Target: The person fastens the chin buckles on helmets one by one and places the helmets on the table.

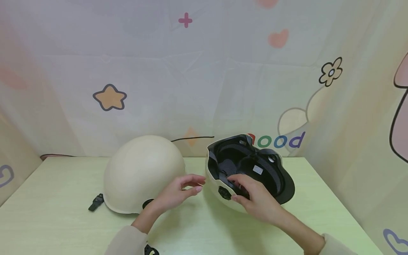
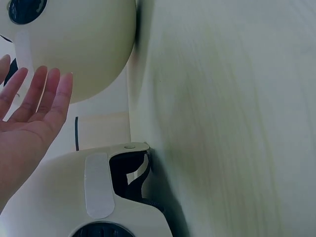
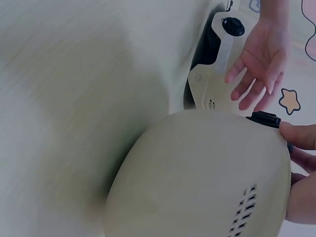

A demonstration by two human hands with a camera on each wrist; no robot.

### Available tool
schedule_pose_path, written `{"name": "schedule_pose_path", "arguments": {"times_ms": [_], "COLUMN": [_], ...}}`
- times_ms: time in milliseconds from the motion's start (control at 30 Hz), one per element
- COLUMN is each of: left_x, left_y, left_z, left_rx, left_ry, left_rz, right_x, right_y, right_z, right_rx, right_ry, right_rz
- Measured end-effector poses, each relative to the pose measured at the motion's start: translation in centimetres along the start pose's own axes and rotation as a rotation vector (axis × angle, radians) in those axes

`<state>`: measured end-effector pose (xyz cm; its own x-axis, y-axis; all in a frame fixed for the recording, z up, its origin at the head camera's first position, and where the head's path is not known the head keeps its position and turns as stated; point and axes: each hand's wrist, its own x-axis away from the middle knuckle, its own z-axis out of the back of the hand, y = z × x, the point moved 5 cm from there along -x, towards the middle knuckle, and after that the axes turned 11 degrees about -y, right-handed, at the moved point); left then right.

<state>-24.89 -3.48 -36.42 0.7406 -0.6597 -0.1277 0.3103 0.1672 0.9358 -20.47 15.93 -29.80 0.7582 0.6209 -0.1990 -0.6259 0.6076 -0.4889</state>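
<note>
Two cream helmets are on the table. The right one lies upside down, its black padded inside and dark visor facing up. My right hand grips its near rim beside the black round knob, thumb outside and fingers inside. In the right wrist view the shell shows a row of vent slots. Between the helmets, my left hand hovers with fingers loosely extended, holding nothing; in the left wrist view its palm faces the upturned helmet. The left helmet stands dome up.
A black strap buckle sticks out at the left helmet's side. A thin black cord runs along the back curtain, which hangs behind the pale green table. A small black item shows by the left sleeve.
</note>
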Motion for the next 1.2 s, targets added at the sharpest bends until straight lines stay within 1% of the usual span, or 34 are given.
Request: {"name": "schedule_pose_path", "arguments": {"times_ms": [167,333,533,700,800,900,967,1033,1100,1200], "left_x": [0.2,0.4,0.5,0.6,0.7,0.7,0.8,0.8,0.8,0.8], "left_y": [-0.1,-0.3,-0.3,-0.6,-0.9,-1.1,-1.2,-1.2,-1.2,-1.3], "left_z": [0.1,0.1,0.3,0.5,0.7,0.8,0.8,0.8,0.8,0.8], "left_rx": [0.009,0.01,-0.008,-0.012,0.01,0.023,0.028,0.033,0.039,0.033], "left_ry": [0.008,0.016,0.028,0.049,0.065,0.076,0.081,0.079,0.076,0.073], "left_rz": [0.014,0.037,0.036,0.028,0.034,0.045,0.054,0.064,0.068,0.077], "right_x": [0.0,-0.1,-0.2,-0.1,-0.1,-0.2,-0.3,-0.2,-0.1,0.2], "right_y": [0.3,0.8,1.6,2.0,2.2,2.3,2.3,2.4,2.6,3.1], "right_z": [1.2,2.7,4.5,5.4,5.6,5.7,5.7,5.8,6.0,6.3], "right_rx": [-0.052,-0.127,-0.285,-0.354,-0.407,-0.448,-0.431,-0.417,-0.428,-0.504], "right_ry": [0.025,0.086,0.176,0.235,0.246,0.242,0.239,0.243,0.255,0.276], "right_rz": [-0.002,-0.035,-0.118,-0.221,-0.252,-0.238,-0.242,-0.264,-0.302,-0.357]}}
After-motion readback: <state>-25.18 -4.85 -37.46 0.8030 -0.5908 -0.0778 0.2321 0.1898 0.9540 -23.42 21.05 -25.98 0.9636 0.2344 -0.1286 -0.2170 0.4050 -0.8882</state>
